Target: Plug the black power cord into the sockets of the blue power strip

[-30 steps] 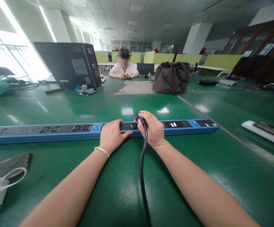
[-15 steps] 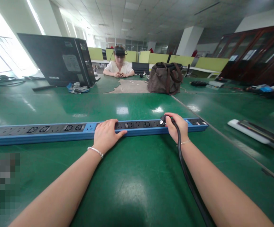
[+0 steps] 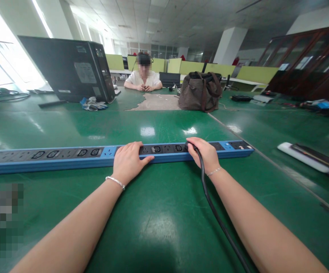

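A long blue power strip (image 3: 67,165) with black socket panels lies across the green table in front of me. My left hand (image 3: 128,161) grips its middle, fingers over the top and thumb along the near side. In my right hand (image 3: 205,153) is a black power plug (image 3: 189,145), pinched by thumb and fingers at a socket right of the middle. The plug's pins are out of sight, so how deep it sits I cannot tell. Its thick black cable (image 3: 209,201) runs from the hand down to the bottom edge.
Across the green table (image 3: 153,220) sits a person (image 3: 143,79) in a white top. A black computer case (image 3: 64,72), gloves (image 3: 93,104) and a brown bag (image 3: 200,93) stand or lie toward the far side. A white bar-shaped object (image 3: 302,157) lies at right.
My right hand has moved left and brought the plug down onto a socket; its metal pins showed before and are now hidden. My left hand stays on the strip.
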Tool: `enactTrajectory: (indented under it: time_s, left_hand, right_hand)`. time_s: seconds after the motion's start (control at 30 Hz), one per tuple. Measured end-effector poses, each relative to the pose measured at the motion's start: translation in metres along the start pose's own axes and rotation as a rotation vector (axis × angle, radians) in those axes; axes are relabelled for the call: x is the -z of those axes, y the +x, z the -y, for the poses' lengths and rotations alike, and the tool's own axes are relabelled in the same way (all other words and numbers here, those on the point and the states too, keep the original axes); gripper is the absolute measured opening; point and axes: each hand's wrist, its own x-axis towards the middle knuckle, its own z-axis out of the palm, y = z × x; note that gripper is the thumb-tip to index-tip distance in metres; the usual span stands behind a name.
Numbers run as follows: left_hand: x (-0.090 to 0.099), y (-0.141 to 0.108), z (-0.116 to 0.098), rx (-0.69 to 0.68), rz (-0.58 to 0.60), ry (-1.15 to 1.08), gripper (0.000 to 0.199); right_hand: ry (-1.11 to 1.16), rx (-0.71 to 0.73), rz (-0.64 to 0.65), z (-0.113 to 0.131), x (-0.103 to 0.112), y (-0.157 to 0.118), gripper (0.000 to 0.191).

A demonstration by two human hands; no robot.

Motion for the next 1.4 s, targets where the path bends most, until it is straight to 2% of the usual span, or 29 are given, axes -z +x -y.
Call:
enactTrajectory:
  time_s: [0.2, 0.4, 0.57, 0.73, 0.83, 1.03, 1.27, 1.4]
  left_hand:
    - [0.0, 0.001, 0.0, 0.002, 0.007, -0.004, 0.054]
    - [0.001, 0.0, -0.001, -0.006, 0.006, -0.007, 0.054]
    - [0.002, 0.0, -0.003, 0.012, 0.016, 0.007, 0.052]
    - [0.003, 0.0, -0.003, 0.009, 0.027, 0.01, 0.051]
    - [0.002, 0.001, -0.002, 0.006, 0.023, 0.001, 0.052]
    - [0.001, 0.001, -0.001, 0.017, 0.03, -0.005, 0.051]
    - [0.0, 0.0, -0.001, -0.006, 0.018, 0.013, 0.053]
    - [0.0, 0.0, -0.001, -0.007, 0.019, 0.011, 0.052]
  right_hand:
    - [-0.041, -0.026, -0.028, 0.007, 0.0, -0.004, 0.029]
    - [-0.074, -0.043, -0.005, 0.011, -0.002, -0.014, 0.033]
    - [-0.112, -0.019, 0.085, 0.008, 0.003, -0.007, 0.033]
    - [-0.147, -0.157, 0.156, 0.013, 0.006, -0.001, 0.033]
    - [-0.129, -0.225, 0.134, 0.015, 0.002, -0.002, 0.031]
    - [-0.013, -0.193, 0.039, 0.011, -0.007, -0.008, 0.033]
    - [-0.034, -0.193, 0.067, 0.014, -0.006, -0.015, 0.039]
    - [-0.044, -0.244, 0.081, 0.016, -0.006, -0.013, 0.038]
